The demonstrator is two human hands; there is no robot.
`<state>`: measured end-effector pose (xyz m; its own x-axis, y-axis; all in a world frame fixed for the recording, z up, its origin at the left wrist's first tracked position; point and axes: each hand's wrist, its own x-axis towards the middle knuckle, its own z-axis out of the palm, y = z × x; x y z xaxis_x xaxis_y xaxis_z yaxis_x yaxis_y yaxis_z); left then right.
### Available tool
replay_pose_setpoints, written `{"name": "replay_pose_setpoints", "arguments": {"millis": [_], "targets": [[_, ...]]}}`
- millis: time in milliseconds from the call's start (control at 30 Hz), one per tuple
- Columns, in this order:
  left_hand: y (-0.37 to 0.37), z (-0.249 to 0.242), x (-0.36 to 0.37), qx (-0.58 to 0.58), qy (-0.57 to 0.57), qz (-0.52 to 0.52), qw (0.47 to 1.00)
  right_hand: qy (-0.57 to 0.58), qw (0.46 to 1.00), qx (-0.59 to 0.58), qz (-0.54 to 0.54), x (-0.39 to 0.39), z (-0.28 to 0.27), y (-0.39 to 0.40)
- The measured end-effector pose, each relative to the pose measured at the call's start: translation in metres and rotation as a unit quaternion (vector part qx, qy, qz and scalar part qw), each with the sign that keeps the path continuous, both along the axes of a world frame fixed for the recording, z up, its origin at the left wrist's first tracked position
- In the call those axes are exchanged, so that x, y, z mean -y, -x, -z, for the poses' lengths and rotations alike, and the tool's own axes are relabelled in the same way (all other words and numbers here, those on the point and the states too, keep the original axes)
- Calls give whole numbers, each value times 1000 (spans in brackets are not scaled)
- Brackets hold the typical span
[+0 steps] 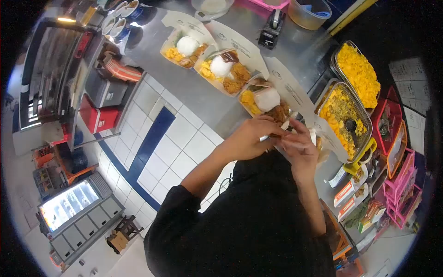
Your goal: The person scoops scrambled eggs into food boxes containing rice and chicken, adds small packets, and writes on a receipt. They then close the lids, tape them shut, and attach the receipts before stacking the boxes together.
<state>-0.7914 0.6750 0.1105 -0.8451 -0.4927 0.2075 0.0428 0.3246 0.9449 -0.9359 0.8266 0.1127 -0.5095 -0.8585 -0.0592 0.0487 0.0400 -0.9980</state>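
My left hand (249,137) is closed in a pinch, and a short whitish thing (264,138) pokes out by its fingers. What it is I cannot make out. My right hand (300,144) meets it from the right, one finger raised and the others bent towards the left fingertips, slightly blurred. Both are just in front of an open meal box (251,102) with rice (266,99), yellow egg and brown fried food. Another open box (327,135) lies partly hidden behind my right hand. Two more filled boxes, a middle one (226,88) and a far one (187,63), stand further left.
Two metal trays of yellow food, one full (357,76) and one with a dark ladle (350,125), stand at right. A black tape dispenser (272,30) and a plastic tub (310,14) sit at the back. Pink baskets (401,189) and small cartons (346,194) are at right.
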Motion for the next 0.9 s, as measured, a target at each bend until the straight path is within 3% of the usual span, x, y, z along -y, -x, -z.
{"name": "replay_pose_setpoints", "arguments": {"millis": [67, 133, 167, 233, 267, 300, 333, 367, 433, 500, 533, 567, 667, 700, 767, 800, 867, 900], "targets": [[-7, -10, 14, 99, -85, -33, 991, 1, 998, 64, 9, 4, -11, -2], [-18, -2, 51, 90, -118, -162, 976, -5, 991, 121, 55, -12, -19, 1], [-30, -3, 84, 2, -62, -171, 983, -4, 991, 120, 66, -28, -14, 12], [-34, -26, 137, 105, 20, -315, 943, -211, 971, 114, 4, -80, 8, 32], [-57, 13, 181, 78, -5, -348, 934, -223, 967, 117, 41, -99, 16, 31], [-97, 57, 236, 244, 180, -396, 867, -319, 946, -7, 63, -116, 27, 35], [-101, 62, 247, 182, 326, -480, 794, -411, 899, -127, 80, -129, 39, 41], [-66, 17, 205, 40, 147, -507, 849, -394, 891, -151, 165, -140, 54, 43], [-18, -38, 121, -9, 11, -433, 901, -370, 882, -133, 259, -150, 76, 41], [-3, -44, 56, 99, -72, -231, 965, -361, 884, -87, 285, -141, 83, 48], [5, -40, 32, 149, -97, -101, 979, -373, 872, -114, 296, -134, 81, 48], [18, -31, 5, 128, -179, -2, 976, -380, 861, -144, 305, -134, 79, 50], [48, 16, -58, 277, -116, 21, 953, -395, 850, -180, 299, -157, 104, 59], [55, 25, -75, 274, -110, 27, 955, -392, 848, -179, 308, -166, 111, 62], [65, 30, -104, 334, -74, 10, 940, -301, 880, -110, 352, -182, 117, 65], [73, 30, -113, 333, -69, 16, 940, -299, 878, -109, 358, -190, 116, 67], [84, 26, -132, 188, -43, -27, 981, -301, 884, -54, 354, -209, 114, 65], [93, 26, -137, 191, -45, -24, 980, -305, 882, -52, 355, -219, 117, 65]]}}
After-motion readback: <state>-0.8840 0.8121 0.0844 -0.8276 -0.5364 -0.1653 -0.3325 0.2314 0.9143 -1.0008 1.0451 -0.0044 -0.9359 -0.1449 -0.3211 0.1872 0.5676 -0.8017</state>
